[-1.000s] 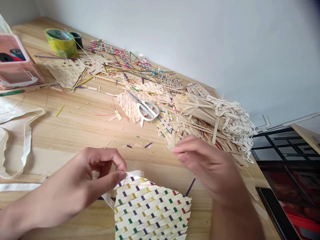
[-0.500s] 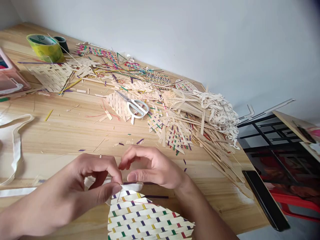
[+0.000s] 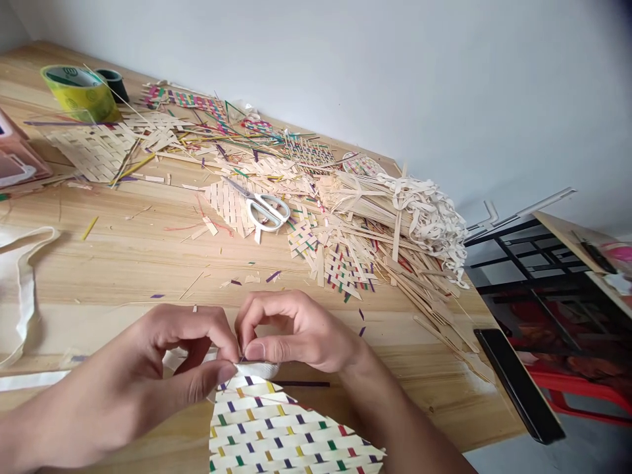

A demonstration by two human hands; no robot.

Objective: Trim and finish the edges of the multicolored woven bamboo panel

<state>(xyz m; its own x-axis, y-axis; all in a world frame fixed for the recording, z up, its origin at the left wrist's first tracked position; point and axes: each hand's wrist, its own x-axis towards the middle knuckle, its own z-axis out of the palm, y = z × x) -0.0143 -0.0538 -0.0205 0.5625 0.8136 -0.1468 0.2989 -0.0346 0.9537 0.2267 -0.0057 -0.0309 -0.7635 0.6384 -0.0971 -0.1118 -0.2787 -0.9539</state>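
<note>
A woven mat of pale strips with coloured squares (image 3: 281, 431) lies at the near edge of the wooden table (image 3: 148, 263). A white band (image 3: 257, 367) runs along its top corner. My left hand (image 3: 172, 368) pinches that corner between thumb and forefinger. My right hand (image 3: 291, 332) meets it from the right, thumb and fingers pressed together on the white band. A thin dark strip (image 3: 303, 384) lies just right of the corner.
White-handled scissors (image 3: 261, 207) rest on woven scraps mid-table. A big bundle of pale strips (image 3: 415, 214) and loose offcuts fill the far right. Yellow tape roll (image 3: 79, 92), pink box (image 3: 14, 158), white ribbon (image 3: 24, 283) at left. A black phone (image 3: 518, 385) lies off the right edge.
My right hand came down from above the table to the mat's top corner and closed on the white band. My head turned right, shifting the scene leftward.
</note>
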